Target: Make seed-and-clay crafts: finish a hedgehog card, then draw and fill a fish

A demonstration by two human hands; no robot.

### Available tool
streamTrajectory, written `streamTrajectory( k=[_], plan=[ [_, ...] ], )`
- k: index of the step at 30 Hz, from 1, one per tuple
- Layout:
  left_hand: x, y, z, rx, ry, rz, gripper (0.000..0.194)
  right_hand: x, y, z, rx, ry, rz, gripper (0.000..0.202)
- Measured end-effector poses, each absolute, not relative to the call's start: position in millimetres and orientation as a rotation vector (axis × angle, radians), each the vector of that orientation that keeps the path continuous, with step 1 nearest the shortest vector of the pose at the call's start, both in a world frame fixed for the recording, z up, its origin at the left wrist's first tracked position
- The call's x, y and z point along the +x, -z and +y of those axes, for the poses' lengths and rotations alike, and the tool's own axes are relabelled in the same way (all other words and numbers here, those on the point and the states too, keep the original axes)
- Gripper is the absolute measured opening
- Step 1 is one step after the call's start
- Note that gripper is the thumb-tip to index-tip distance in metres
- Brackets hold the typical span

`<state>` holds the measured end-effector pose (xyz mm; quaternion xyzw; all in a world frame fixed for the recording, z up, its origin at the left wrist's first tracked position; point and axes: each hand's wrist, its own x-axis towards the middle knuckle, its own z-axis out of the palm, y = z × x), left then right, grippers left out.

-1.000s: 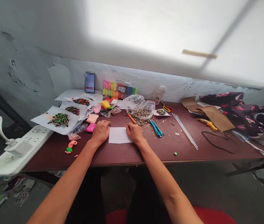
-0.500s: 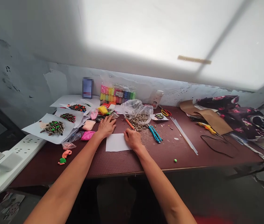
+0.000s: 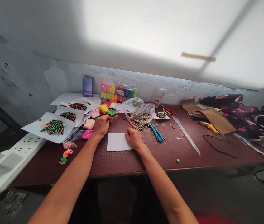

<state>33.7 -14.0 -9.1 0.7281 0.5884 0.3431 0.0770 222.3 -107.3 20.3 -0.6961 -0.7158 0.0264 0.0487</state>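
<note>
My left hand (image 3: 102, 125) is closed, its fingertips pinching the edge of a small clear plastic bag (image 3: 114, 117) beside the clay packets. What else lies under the fingers is hidden. On the right edge of a blank white sheet (image 3: 117, 142) rests my right hand (image 3: 134, 137), its fingers curled in with nothing visible in them. An orange pen-like tool (image 3: 131, 123) lies just beyond the right hand, against a heap of striped seeds (image 3: 140, 119). Yellow (image 3: 104, 108) and pink clay (image 3: 89, 123) lie around the left hand.
Seed-covered hedgehog pictures (image 3: 55, 126) lie at the left by a power strip (image 3: 26, 147). Teal pliers-like tool (image 3: 156, 133), scissors (image 3: 168, 111), clear sticks (image 3: 186, 135) and a yellow glue gun (image 3: 209, 127) are at the right. A phone (image 3: 88, 86) leans on the wall.
My left hand has drawn back a little to the left, and its spread fingers have closed on the plastic bag. My right hand stays on the sheet. The view has shifted slightly.
</note>
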Motion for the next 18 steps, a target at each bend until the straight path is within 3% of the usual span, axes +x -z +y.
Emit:
streamTrajectory(
  k=[6, 11, 14, 18],
  plan=[
    [34.7, 2.8, -12.8, 1.94, -1.232, 1.682, 0.029, 220.9, -20.9, -106.7, -2.13, -0.094, -2.189, 0.031],
    [31.8, 0.3, -15.7, 2.212, -0.872, 1.547, 0.034, 220.7, -21.1, -106.2, -2.141, -0.082, -2.185, 0.032],
    [33.2, -1.5, -18.2, 2.339, -0.745, 1.523, 0.021, 220.9, -21.6, -106.2, -2.141, -0.081, -2.189, 0.032],
    [35.2, -0.9, -19.3, 2.442, -0.711, 1.559, 0.017, 220.9, -22.2, -106.3, -2.144, -0.088, -2.188, 0.031]
  ],
)
